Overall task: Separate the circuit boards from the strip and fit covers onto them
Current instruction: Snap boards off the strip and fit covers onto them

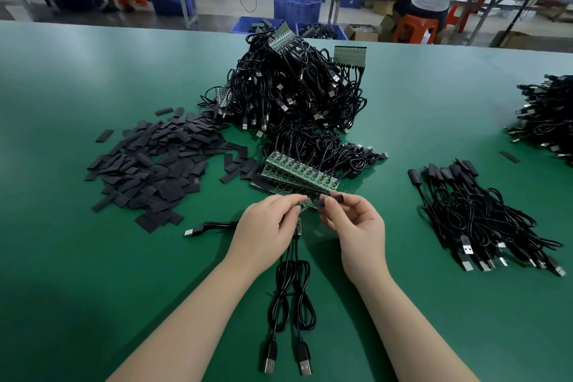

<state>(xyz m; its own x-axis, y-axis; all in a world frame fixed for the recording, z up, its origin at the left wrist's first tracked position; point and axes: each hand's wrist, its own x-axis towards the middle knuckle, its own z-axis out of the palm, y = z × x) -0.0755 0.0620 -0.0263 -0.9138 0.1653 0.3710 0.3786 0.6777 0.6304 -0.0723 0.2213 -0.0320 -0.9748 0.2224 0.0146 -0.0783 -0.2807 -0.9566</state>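
Two blue crates (248,28) past the table (93,257) hold dark parts I cannot make out; I read no writing anywhere. My left hand (263,226) pinches a circuit board (307,202) at the near end of the strip (299,172), cables (291,298) hanging below. My right hand (356,226) pinches a black cover (333,198) just beside that board. Loose covers (155,161) lie left, covered cables (483,214) right.

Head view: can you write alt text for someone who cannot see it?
Over a green table, the left hand holds a small circuit board while the right hand pinches a black cover. Beyond lie board strips, loose covers and tangled USB cables.
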